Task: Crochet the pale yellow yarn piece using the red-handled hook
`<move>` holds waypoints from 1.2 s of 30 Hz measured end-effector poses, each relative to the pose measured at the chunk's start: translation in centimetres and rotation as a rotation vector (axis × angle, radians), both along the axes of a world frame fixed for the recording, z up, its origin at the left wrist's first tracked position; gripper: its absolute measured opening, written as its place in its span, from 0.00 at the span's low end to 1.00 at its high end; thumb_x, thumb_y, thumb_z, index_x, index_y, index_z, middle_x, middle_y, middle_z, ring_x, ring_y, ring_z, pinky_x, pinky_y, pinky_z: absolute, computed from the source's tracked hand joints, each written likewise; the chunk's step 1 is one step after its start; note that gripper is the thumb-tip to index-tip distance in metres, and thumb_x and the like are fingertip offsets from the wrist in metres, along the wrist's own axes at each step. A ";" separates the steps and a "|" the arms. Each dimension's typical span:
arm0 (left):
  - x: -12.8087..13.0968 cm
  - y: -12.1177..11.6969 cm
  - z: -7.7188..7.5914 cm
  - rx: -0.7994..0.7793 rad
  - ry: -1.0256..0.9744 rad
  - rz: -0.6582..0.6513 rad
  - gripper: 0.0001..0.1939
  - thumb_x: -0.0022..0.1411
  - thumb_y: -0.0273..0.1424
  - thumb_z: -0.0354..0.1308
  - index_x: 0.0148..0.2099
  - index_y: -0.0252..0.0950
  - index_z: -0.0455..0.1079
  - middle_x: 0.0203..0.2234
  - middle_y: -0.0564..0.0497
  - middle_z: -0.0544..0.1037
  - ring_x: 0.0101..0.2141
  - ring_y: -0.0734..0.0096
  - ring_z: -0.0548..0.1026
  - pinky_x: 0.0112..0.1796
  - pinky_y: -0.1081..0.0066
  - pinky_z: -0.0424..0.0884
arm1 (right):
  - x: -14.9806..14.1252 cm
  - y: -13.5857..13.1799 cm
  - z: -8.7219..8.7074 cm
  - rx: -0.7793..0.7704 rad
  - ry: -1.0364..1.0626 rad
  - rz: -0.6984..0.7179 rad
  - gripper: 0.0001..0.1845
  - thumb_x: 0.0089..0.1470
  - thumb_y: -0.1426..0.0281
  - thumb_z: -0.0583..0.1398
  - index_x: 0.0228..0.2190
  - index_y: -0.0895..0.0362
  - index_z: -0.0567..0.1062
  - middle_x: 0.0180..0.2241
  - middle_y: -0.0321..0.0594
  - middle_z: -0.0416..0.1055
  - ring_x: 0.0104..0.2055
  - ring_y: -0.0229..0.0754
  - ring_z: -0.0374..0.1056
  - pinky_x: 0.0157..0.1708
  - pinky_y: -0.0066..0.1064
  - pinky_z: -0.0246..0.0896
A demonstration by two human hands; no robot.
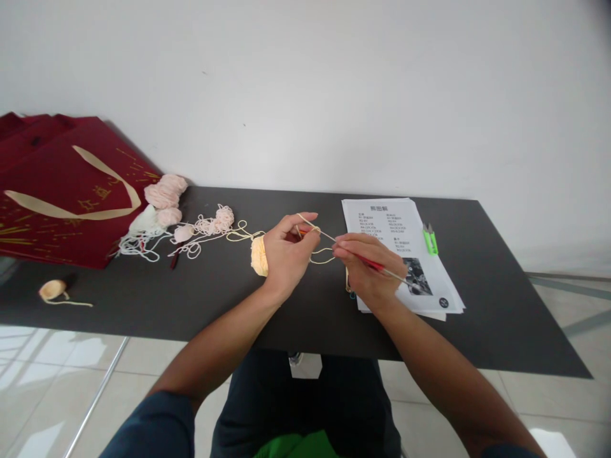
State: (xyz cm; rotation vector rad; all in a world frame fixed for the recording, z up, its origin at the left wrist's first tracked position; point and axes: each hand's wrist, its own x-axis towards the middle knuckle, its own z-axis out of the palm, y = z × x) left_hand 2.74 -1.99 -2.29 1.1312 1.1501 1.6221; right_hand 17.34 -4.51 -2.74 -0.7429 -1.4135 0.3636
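Note:
My right hand [370,264] is closed round a crochet hook [375,264] with a red grip, its thin metal shaft pointing left. My left hand [293,251] pinches yellow yarn [305,220], with a strand stretched up over a finger. At the left fingertips the hook's tip meets the yarn; the exact loop is too small to make out. A loose strand hangs between the two hands. Just left of my left hand lies a yellow yarn ball [259,256], partly hidden by that hand.
Printed sheets [382,216] lie under and beyond my right hand, with green thread snips [430,240] on their edge. Pink yarn [165,191], white yarn [143,238] and a red gift bag [71,191] stand left. A small cream piece [52,290] lies near the front left edge.

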 end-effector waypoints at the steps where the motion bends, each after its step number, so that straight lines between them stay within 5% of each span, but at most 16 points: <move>1: 0.0 0.0 -0.1 -0.012 -0.032 -0.023 0.13 0.55 0.28 0.69 0.44 0.39 0.82 0.26 0.56 0.77 0.24 0.80 0.70 0.27 0.77 0.66 | -0.1 0.1 0.0 -0.087 0.083 -0.004 0.09 0.55 0.72 0.72 0.38 0.47 0.86 0.36 0.38 0.85 0.35 0.43 0.81 0.34 0.37 0.79; 3: 0.1 0.1 -0.2 -0.027 -0.075 -0.062 0.14 0.54 0.29 0.70 0.45 0.39 0.82 0.27 0.56 0.78 0.24 0.80 0.70 0.26 0.77 0.65 | -0.2 0.4 0.0 -0.251 0.268 0.027 0.01 0.58 0.67 0.71 0.34 0.51 0.85 0.31 0.37 0.83 0.29 0.39 0.78 0.28 0.33 0.76; 8: 0.2 0.0 0.0 -0.016 -0.045 -0.053 0.14 0.54 0.29 0.70 0.45 0.39 0.82 0.28 0.54 0.79 0.25 0.78 0.72 0.26 0.77 0.66 | -0.1 1.3 -0.3 -0.374 0.461 0.152 0.09 0.56 0.61 0.72 0.32 0.53 0.82 0.29 0.35 0.81 0.24 0.36 0.74 0.25 0.29 0.71; 17: -0.1 -0.4 0.8 0.036 0.104 0.021 0.13 0.55 0.26 0.68 0.45 0.39 0.82 0.28 0.54 0.78 0.25 0.79 0.71 0.27 0.76 0.66 | 0.1 0.7 -0.1 -0.192 0.268 0.104 0.02 0.55 0.69 0.73 0.32 0.50 0.85 0.34 0.38 0.84 0.31 0.41 0.79 0.26 0.33 0.77; 26: -0.1 -0.5 0.7 0.162 0.245 0.141 0.12 0.56 0.24 0.66 0.42 0.40 0.82 0.29 0.55 0.79 0.26 0.79 0.73 0.28 0.76 0.68 | 0.2 -0.1 -0.2 0.060 -0.031 -0.023 0.19 0.52 0.80 0.72 0.41 0.46 0.86 0.40 0.37 0.86 0.40 0.42 0.82 0.39 0.37 0.81; 32: 0.0 -0.7 1.0 0.123 0.189 0.098 0.14 0.54 0.23 0.66 0.43 0.39 0.82 0.28 0.56 0.78 0.25 0.79 0.72 0.27 0.76 0.67 | 0.0 0.5 -0.2 -0.208 0.259 0.101 0.03 0.57 0.69 0.72 0.34 0.49 0.85 0.36 0.36 0.83 0.29 0.39 0.78 0.27 0.33 0.77; 36: 0.0 -0.7 1.1 0.071 0.166 0.072 0.15 0.54 0.24 0.66 0.44 0.39 0.82 0.28 0.55 0.79 0.25 0.79 0.72 0.27 0.75 0.67 | 0.0 1.1 -0.4 -0.267 0.417 0.211 0.02 0.56 0.68 0.72 0.33 0.50 0.85 0.33 0.35 0.82 0.26 0.36 0.76 0.25 0.31 0.74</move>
